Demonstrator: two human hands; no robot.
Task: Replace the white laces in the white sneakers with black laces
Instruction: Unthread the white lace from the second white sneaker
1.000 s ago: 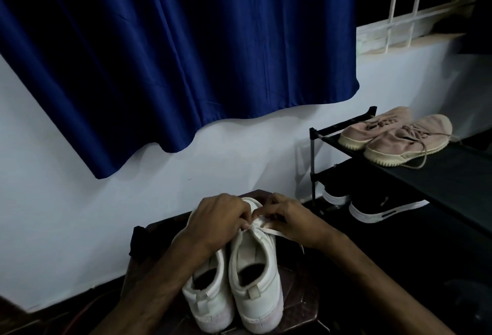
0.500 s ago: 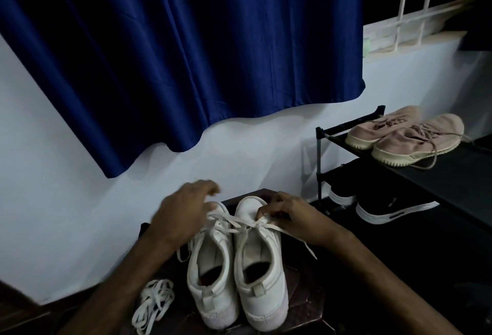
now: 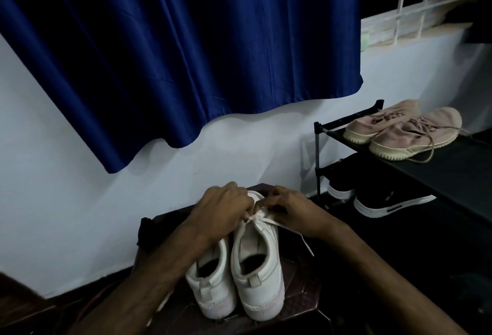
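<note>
On a dark stool [image 3: 298,308], the left hand [image 3: 226,209] and right hand [image 3: 292,211] both pinch the white lace [image 3: 279,224] of the right sneaker [image 3: 258,278], set touching the left sneaker [image 3: 213,289].

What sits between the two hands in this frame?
In the head view, the front of the right white sneaker and its white lace lie between the left hand and right hand; both pinch the lace.

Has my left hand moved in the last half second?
Yes. The left hand has shifted rightward, from above the left sneaker's toe to the right sneaker's white lace, next to the right hand.
</note>
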